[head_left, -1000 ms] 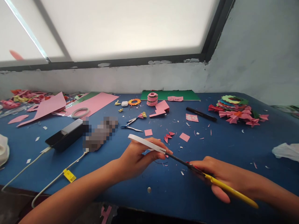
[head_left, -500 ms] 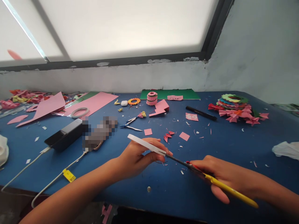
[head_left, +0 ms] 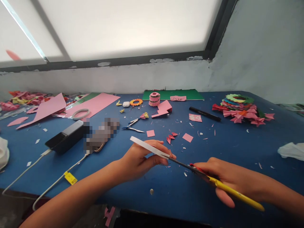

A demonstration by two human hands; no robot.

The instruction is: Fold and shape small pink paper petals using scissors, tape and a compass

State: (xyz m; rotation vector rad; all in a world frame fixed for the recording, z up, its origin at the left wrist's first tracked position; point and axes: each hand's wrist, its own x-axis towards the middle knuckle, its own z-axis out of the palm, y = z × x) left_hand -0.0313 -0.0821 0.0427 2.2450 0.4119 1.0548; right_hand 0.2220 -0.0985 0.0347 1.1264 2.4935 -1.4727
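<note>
Head view: almost nothing has shifted over the last second. The left hand [head_left: 140,162] pinches a white strip [head_left: 147,147] above the blue table [head_left: 175,193]; the right hand [head_left: 229,174] grips yellow-handled scissors [head_left: 216,182], their tips at the strip's right end. This steadiness suggests a careful snip under way.

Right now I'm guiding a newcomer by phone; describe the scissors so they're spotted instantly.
Over the right side of the blue table is the person's right hand. The scissors it holds point dark blades at the white strip in the left hand. Their long yellow handle sets them apart from the blue-and-white tool behind.
</note>
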